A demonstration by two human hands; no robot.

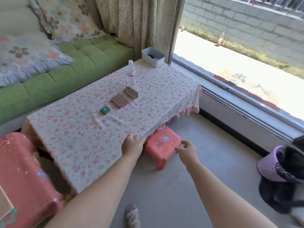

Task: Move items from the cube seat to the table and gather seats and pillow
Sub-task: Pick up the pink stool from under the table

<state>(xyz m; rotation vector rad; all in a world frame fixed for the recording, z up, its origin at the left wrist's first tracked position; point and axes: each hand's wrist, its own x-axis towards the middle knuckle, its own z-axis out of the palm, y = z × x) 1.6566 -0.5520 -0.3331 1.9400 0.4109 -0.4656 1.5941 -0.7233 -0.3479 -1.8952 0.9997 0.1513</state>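
A low table (79,139) under a floral cloth carries a clear water bottle (131,73), two brown boxes (119,100) (131,93) and a small green pack (105,110). A small pink stool (162,143) stands half under the table's near right corner. My left hand (132,143) touches the cloth edge just left of the stool, fingers relaxed. My right hand (187,151) hovers at the stool's right side, fingers loosely curled, holding nothing. A pink cube seat (21,175) stands at the lower left. A floral pillow (26,55) lies on the green sofa (85,63).
A white bin (153,57) sits on the table's far corner by the curtain (139,22). A purple basket (271,165) with a dark bag stands on the floor at right. The window sill (238,102) runs along the right. My sandalled foot (131,216) is on the grey floor.
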